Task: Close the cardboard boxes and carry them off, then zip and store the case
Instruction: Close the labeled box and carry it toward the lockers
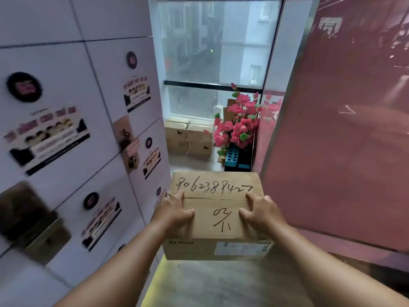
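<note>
While both flaps lie shut, I hold the cardboard box (218, 214) off the floor, left hand (174, 212) and right hand (259, 212) gripping its top edges. Ahead, more boxes (188, 138) sit under the window (218, 60), beside pink flowers (239, 125).

Two bare forearms enter from the lower edge of the view, one at each side. No sleeve, cuff or fabric shows on either arm up to the frame edge. The left hand (174, 212) is bare: no glove or watch visible. A small pale glint sits at its outer edge near the knuckles, too small to identify. The right hand (260, 212) is likewise bare, with no glove, ring or wristband visible. Fingernails appear short and unpainted where they show.
</note>
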Demonstrator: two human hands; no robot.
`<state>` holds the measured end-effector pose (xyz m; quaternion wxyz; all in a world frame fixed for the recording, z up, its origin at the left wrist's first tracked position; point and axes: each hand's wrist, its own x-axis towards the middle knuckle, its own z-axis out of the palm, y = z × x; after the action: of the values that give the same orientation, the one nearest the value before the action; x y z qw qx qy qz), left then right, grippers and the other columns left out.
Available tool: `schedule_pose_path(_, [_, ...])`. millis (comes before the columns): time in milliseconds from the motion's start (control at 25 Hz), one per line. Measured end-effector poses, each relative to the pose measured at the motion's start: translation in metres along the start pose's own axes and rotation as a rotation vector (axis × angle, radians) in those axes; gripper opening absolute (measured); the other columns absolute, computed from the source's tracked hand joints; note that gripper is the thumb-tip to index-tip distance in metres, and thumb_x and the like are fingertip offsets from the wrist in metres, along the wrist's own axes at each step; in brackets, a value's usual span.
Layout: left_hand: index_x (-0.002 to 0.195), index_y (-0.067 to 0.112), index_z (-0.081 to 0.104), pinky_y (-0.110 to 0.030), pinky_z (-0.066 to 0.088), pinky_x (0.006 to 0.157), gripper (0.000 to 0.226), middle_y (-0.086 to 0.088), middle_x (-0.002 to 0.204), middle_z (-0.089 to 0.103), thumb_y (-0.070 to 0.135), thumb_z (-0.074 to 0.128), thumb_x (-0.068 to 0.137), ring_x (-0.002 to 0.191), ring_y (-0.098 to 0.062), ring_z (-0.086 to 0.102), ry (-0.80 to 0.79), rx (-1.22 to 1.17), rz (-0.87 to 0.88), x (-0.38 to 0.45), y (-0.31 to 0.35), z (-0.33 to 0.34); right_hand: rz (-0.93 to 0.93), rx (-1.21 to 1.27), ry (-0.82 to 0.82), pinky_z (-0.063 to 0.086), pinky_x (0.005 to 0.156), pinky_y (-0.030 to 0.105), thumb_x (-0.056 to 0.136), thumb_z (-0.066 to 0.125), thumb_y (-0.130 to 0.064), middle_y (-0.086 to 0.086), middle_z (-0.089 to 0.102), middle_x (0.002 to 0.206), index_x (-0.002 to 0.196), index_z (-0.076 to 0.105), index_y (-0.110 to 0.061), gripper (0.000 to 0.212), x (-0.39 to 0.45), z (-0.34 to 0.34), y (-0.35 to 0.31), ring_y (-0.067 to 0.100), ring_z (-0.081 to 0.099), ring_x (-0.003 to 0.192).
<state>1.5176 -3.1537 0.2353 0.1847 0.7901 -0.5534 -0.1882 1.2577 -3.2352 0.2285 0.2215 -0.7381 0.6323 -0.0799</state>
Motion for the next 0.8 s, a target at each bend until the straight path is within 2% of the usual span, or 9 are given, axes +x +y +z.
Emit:
schedule_pose_path(200, [0.141, 0.031, 0.043, -0.031, 0.044, 0.081, 0.068, -0.004, 0.13, 0.058, 0.052, 0.064, 0.08, 0.115, -0.026, 0.056, -0.031, -0.022, 0.003, 0.164, 0.016, -0.014, 0.015, 0.021, 0.006, 0.047, 0.1, 0.043, 0.085, 0.059, -0.057, 0.018, 0.054, 0.127, 0.149, 0.043, -0.036, 0.07, 0.152, -0.025, -0.027, 0.038, 0.055, 0.116])
schedule_pose_path(360, [0.143, 0.028, 0.043, -0.035, 0.048, 0.093, 0.07, -0.006, 0.135, 0.058, 0.05, 0.066, 0.081, 0.12, -0.028, 0.056, -0.042, -0.022, -0.02, 0.288, 0.026, -0.013, -0.015, 0.039, 0.002, 0.047, 0.099, 0.043, 0.083, 0.06, -0.055, 0.018, 0.056, 0.125, 0.145, 0.047, -0.033, 0.068, 0.282, -0.032, -0.037, 0.037, 0.056, 0.113])
schedule_pose_path(520, [0.145, 0.024, 0.044, -0.035, 0.047, 0.099, 0.071, -0.008, 0.137, 0.058, 0.046, 0.069, 0.081, 0.123, -0.028, 0.055, -0.025, -0.016, -0.056, 0.417, 0.051, -0.016, -0.034, 0.056, -0.022, 0.048, 0.1, 0.044, 0.082, 0.06, -0.055, 0.018, 0.054, 0.127, 0.147, 0.045, -0.034, 0.07, 0.425, -0.045, -0.047, 0.037, 0.057, 0.113])
schedule_pose_path(800, [0.143, 0.023, 0.045, -0.033, 0.044, 0.097, 0.069, -0.007, 0.135, 0.059, 0.046, 0.068, 0.082, 0.122, -0.029, 0.056, -0.016, 0.005, -0.163, 0.592, 0.068, -0.041, -0.062, 0.049, -0.061, 0.048, 0.1, 0.044, 0.083, 0.058, -0.052, 0.016, 0.054, 0.122, 0.138, 0.051, -0.033, 0.059, 0.62, -0.068, -0.096, 0.036, 0.055, 0.111])
